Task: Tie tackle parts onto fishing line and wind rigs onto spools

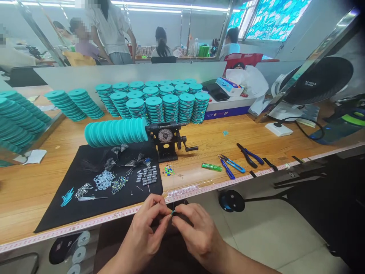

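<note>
My left hand (148,224) and my right hand (196,228) meet just below the front edge of the wooden bench (42,190), fingers pinched together on a tiny blue piece (172,213) with a thin line (173,186) running up from it. On the black mat (71,209) ahead lie small piles of grey sinkers (146,176), beads and fine bristles. A row of teal spools (115,132) sits on the black hand-crank winder (167,140).
Stacks of teal spools (159,102) fill the back of the bench. Blue-handled pliers (249,154), scissors (232,163) and a green lighter (211,166) lie to the right. A tape measure (85,222) runs along the bench edge. A black fan (319,82) stands far right. Other people sit beyond the partition.
</note>
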Demonstrator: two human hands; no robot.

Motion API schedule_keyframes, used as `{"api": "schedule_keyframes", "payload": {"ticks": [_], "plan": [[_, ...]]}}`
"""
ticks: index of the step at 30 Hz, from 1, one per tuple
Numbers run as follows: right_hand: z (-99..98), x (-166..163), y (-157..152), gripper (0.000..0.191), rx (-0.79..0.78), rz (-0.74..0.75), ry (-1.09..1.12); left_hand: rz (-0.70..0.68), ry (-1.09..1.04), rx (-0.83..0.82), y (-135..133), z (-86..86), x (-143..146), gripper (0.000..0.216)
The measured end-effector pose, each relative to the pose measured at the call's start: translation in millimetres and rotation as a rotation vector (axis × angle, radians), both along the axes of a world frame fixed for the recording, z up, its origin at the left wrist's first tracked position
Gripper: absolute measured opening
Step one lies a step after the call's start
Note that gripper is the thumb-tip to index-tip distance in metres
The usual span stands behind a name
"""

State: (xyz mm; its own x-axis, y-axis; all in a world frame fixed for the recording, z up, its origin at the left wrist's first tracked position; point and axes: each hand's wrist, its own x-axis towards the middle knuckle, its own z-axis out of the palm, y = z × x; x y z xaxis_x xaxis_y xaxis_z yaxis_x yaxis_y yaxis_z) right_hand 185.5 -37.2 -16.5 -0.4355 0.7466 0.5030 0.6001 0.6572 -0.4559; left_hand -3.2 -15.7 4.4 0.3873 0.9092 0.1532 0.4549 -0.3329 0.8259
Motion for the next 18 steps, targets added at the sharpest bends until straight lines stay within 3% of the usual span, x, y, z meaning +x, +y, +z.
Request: {"api": "schedule_keyframes", "payload": {"ticks": [3, 6, 9, 12, 16, 18], "plan": [[6.5, 2, 16, 0.026, 0.060, 0.091, -0.051, -0.017, 0.035, 0.088, 1, 2.6, 0, 0.015], [12.4, -2, 37, 0.023, -0.142, 0.100, 0.017, -0.050, 0.143, 0.242, 5, -1.8, -2, 0.019], [17.8, -7, 60, 0.014, -0.350, 0.083, 0.069, -0.121, 0.326, 0.502, 10, -12.1, -6, 0.022], [24.8, -11, 82, 0.009, -0.487, 0.106, -0.039, -0.215, 0.420, 0.674, 15, -19.5, -9, 0.026], [30.7, -14, 98, 0.004, -0.521, 0.162, -0.136, -0.270, 0.285, 0.656, 18, -18.0, -3, 0.023], [31.6, -15, 96, 0.004, -0.508, 0.136, -0.143, -0.224, 0.216, 0.605, 17, -15.5, 2, 0.022]]}}
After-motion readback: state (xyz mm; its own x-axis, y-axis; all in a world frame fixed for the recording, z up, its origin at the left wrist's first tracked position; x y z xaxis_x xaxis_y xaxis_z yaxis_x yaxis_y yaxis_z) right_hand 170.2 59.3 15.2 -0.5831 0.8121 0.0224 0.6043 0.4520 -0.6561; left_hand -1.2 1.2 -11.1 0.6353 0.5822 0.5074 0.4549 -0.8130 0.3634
